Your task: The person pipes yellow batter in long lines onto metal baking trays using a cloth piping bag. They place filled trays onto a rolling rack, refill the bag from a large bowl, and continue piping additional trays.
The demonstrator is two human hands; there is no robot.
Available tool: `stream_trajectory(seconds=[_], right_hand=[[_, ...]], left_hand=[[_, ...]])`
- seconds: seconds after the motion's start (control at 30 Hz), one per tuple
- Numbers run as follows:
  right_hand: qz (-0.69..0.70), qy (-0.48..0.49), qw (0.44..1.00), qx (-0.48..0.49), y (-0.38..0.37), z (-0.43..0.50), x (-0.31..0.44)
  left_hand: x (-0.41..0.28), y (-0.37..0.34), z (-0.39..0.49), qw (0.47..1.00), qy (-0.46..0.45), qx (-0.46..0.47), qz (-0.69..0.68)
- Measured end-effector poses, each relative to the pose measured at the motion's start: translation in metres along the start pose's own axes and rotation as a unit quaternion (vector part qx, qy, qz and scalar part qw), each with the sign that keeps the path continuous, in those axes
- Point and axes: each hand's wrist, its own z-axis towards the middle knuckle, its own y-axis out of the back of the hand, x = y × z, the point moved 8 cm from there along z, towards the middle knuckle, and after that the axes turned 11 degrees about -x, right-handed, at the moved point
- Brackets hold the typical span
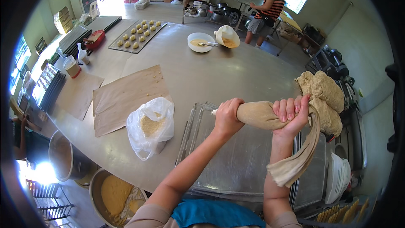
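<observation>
A filled cloth piping bag [261, 114] is held level between my hands, over a metal baking tray [234, 161]. My left hand [229, 115] grips its narrow end, where a pale tip sticks out. Around the twisted neck at the right, my right hand [291, 115] is closed, and the loose cloth tail hangs down past the wrist. No piped dough shows on the part of the tray in view. Right of my right hand lies a large mound of dough [322, 98].
A plastic bag of crumbs [153, 125] stands beside brown paper [126, 101]. Farther back are a tray of dough pieces [137, 36], a white bowl [201, 42] and a tilted container [227, 36]. A dough-filled pot [117, 196] is low left. A person [267, 9] stands beyond the table.
</observation>
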Motion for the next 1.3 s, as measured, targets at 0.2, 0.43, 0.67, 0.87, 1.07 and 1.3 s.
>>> stream_trajectory(seconds=[0.2, 0.43, 0.67, 0.87, 1.07, 1.3], right_hand=[[-0.100, 0.083, 0.991, 0.011, -0.013, 0.018, 0.023], [-0.208, 0.011, 0.968, 0.139, 0.012, 0.000, -0.023], [-0.081, -0.022, 0.994, -0.067, 0.053, 0.012, -0.053], [-0.094, 0.012, 0.993, -0.067, 0.060, 0.020, -0.073], [-0.114, 0.006, 0.993, 0.008, 0.054, 0.023, -0.094], [-0.126, 0.006, 0.991, 0.036, 0.055, 0.026, -0.095]], left_hand=[[-0.009, -0.019, 0.026, 0.997, -0.001, 0.070, -0.024], [0.025, -0.023, 0.004, 0.986, 0.042, 0.160, -0.029], [0.059, -0.035, -0.015, 0.987, 0.036, 0.154, 0.000], [0.083, -0.042, -0.023, 0.987, 0.074, 0.140, 0.012], [0.102, -0.041, -0.029, 0.990, 0.079, 0.115, 0.012], [0.114, -0.052, -0.039, 0.987, 0.093, 0.130, -0.003]])
